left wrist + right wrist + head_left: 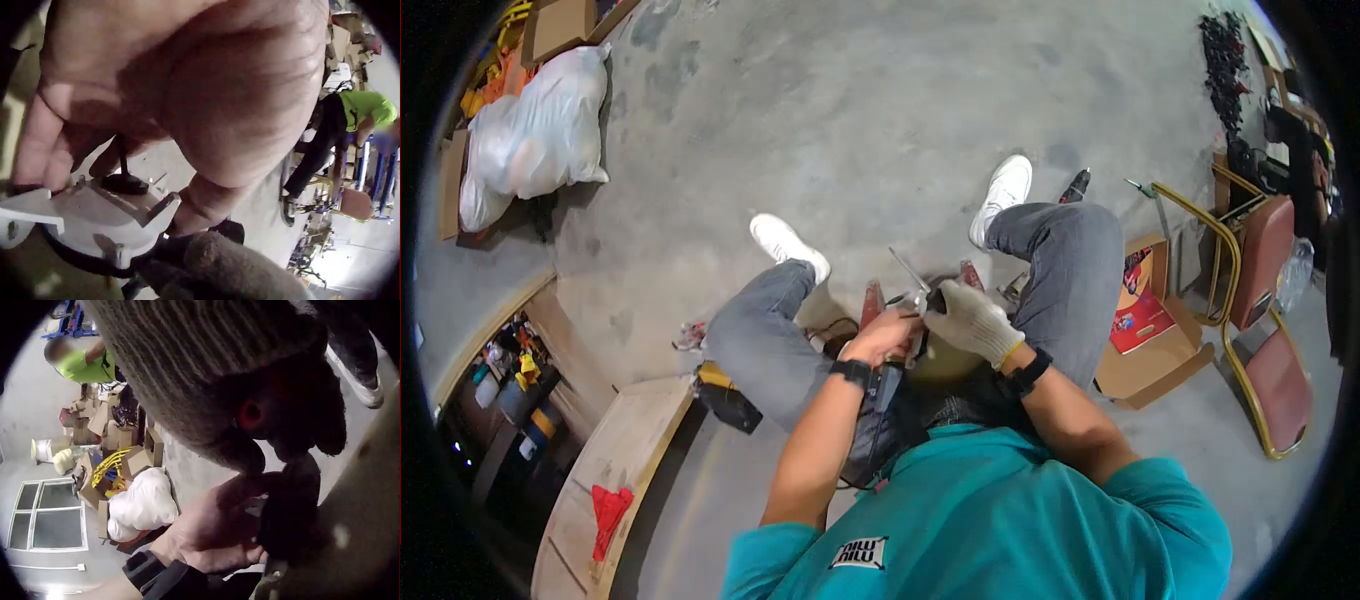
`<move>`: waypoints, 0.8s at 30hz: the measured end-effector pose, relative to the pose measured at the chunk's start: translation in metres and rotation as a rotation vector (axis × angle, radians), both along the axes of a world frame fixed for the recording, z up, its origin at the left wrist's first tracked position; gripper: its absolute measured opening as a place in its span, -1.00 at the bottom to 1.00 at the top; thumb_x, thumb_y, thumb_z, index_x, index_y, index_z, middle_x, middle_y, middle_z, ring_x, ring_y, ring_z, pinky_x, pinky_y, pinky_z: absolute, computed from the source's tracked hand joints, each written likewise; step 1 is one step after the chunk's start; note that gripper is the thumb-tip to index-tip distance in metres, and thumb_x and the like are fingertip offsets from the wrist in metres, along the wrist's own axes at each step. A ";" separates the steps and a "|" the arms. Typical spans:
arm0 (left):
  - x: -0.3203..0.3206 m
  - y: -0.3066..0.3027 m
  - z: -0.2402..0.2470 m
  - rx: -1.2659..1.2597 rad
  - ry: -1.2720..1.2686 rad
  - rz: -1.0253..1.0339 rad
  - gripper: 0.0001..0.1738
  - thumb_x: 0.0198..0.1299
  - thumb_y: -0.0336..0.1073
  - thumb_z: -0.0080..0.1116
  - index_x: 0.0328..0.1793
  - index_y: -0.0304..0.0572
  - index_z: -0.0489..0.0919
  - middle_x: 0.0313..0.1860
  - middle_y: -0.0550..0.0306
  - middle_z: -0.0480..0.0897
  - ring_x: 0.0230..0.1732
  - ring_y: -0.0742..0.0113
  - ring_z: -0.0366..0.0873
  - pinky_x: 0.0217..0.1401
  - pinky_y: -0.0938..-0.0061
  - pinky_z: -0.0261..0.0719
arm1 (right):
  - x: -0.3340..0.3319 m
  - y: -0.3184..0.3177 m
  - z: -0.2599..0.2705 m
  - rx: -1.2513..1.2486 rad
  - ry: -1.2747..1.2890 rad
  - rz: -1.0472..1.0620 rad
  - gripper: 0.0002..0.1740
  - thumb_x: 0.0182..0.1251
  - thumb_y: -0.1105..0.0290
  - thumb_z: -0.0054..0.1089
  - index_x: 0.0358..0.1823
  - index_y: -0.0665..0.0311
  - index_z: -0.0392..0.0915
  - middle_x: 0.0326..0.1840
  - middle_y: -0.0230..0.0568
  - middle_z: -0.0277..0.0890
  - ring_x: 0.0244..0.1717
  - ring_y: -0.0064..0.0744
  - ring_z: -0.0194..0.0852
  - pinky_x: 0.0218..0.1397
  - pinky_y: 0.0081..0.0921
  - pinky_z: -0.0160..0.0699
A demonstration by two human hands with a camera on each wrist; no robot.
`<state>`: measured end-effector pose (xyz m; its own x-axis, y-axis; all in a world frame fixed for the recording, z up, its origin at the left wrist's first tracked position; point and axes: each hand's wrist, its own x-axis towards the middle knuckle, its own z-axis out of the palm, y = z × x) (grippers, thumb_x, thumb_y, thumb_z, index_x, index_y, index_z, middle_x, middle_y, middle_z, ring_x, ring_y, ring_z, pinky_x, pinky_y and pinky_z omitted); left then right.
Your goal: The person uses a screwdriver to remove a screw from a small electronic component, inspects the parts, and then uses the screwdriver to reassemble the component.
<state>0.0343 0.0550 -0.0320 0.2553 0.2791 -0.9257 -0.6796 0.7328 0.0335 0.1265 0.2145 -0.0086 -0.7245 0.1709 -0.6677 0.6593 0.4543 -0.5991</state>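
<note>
My bare left hand (882,336) grips a white plastic part (103,228) with a dark lower edge, fingers at one side and thumb at the other. A thin dark rod (122,155) stands up from a dark piece on that part. In a knitted glove with dark fingertips, my right hand (975,322) curls round a dark object with a round red end (252,415); its kind I cannot tell. Both hands meet between the knees, and a gloved finger (225,265) lies close beside the white part. A thin metal bar (908,268) sticks out just beyond the hands.
Red metal legs (871,300) stand between my knees. An open cardboard box (1145,375) and a gold-framed chair (1268,270) are at the right. A wooden bench (605,470) is at the left, a white sack (540,130) farther off. A power tool (1077,186) lies by the right knee.
</note>
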 end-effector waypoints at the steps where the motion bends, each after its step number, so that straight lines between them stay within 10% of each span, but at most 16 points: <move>1: -0.002 0.002 0.011 -0.022 -0.010 0.008 -0.71 0.35 -0.31 0.01 0.16 -0.14 0.52 -0.33 0.18 0.52 -0.58 0.49 0.46 -0.65 0.62 0.37 | -0.010 0.003 0.012 -0.040 -0.043 -0.011 -0.55 0.20 0.06 0.20 -0.19 0.37 0.52 -0.22 0.15 0.60 -0.12 0.14 0.61 -0.01 -0.06 0.53; 3: -0.018 0.014 0.017 -0.043 0.020 -0.208 -0.58 0.34 -0.34 0.00 0.33 0.04 0.50 -0.33 0.11 0.58 -0.60 0.43 0.44 -0.68 0.51 0.33 | -0.028 0.016 0.028 -0.069 -0.108 -0.024 -0.53 0.20 0.05 0.18 -0.16 0.37 0.52 -0.19 0.17 0.60 -0.10 0.15 0.61 0.01 -0.08 0.54; 4: -0.010 -0.011 -0.022 0.496 0.243 -0.662 -0.45 0.28 -0.09 0.15 0.35 -0.15 0.50 0.07 0.01 0.63 -0.10 0.16 0.61 -0.26 0.43 0.50 | -0.038 0.027 0.031 -0.084 -0.175 -0.045 -0.51 0.20 0.03 0.17 -0.13 0.38 0.53 -0.17 0.19 0.60 -0.08 0.15 0.61 0.02 -0.10 0.54; 5: 0.036 -0.048 -0.097 0.433 0.293 -0.505 -0.44 0.24 -0.04 0.19 0.29 -0.21 0.54 -0.06 -0.05 0.65 -0.27 0.21 0.62 -0.40 0.43 0.48 | -0.047 0.036 0.032 -0.076 -0.155 -0.042 -0.51 0.20 0.03 0.17 -0.13 0.38 0.53 -0.17 0.19 0.60 -0.08 0.15 0.61 0.02 -0.10 0.54; 7: -0.021 0.028 -0.016 -0.105 0.017 -0.555 -0.50 0.20 0.01 0.23 0.04 -0.29 0.61 -0.29 -0.03 0.64 -0.52 0.29 0.53 -0.57 0.43 0.37 | -0.052 0.043 0.031 -0.098 -0.169 -0.182 -0.50 0.19 0.05 0.16 -0.09 0.39 0.54 -0.16 0.19 0.62 -0.08 0.16 0.61 -0.02 -0.13 0.56; 10: -0.042 0.040 -0.030 -0.112 0.049 -0.517 -0.62 0.20 -0.02 0.24 -0.24 -0.26 0.60 -0.58 0.11 0.53 -0.71 0.38 0.36 -0.69 0.40 0.25 | -0.073 0.068 0.036 -0.243 -0.156 -0.311 -0.51 0.18 0.11 0.20 -0.08 0.42 0.55 -0.29 0.09 0.64 -0.21 0.03 0.65 -0.11 -0.28 0.59; 15: -0.069 0.053 -0.075 -0.019 0.215 -0.413 -0.60 0.23 -0.03 0.26 -0.20 -0.31 0.61 -0.58 0.18 0.50 -0.66 0.40 0.40 -0.66 0.44 0.34 | -0.068 0.078 0.025 -0.110 0.166 -0.516 -0.64 0.21 0.22 0.24 -0.18 0.42 0.53 -0.46 -0.09 0.58 -0.44 -0.31 0.59 -0.29 -0.33 0.54; 19: -0.058 0.071 -0.077 0.002 0.413 -0.310 -0.71 0.14 -0.20 0.26 -0.48 -0.27 0.55 -0.67 0.17 0.49 -0.76 0.42 0.30 -0.76 0.39 0.13 | -0.052 0.078 0.052 -0.457 0.250 -0.833 -0.70 0.28 0.26 0.20 -0.14 0.38 0.52 -0.43 -0.19 0.56 -0.39 -0.36 0.56 -0.28 -0.44 0.49; 24: -0.038 0.085 -0.073 0.071 0.563 -0.469 -0.65 0.10 -0.14 0.27 -0.37 -0.39 0.62 -0.51 0.06 0.62 -0.55 0.27 0.55 -0.57 0.30 0.42 | -0.025 0.090 0.073 -0.511 0.458 -1.012 -0.71 0.32 0.28 0.20 -0.07 0.35 0.55 -0.42 -0.30 0.54 -0.42 -0.55 0.50 -0.26 -0.54 0.49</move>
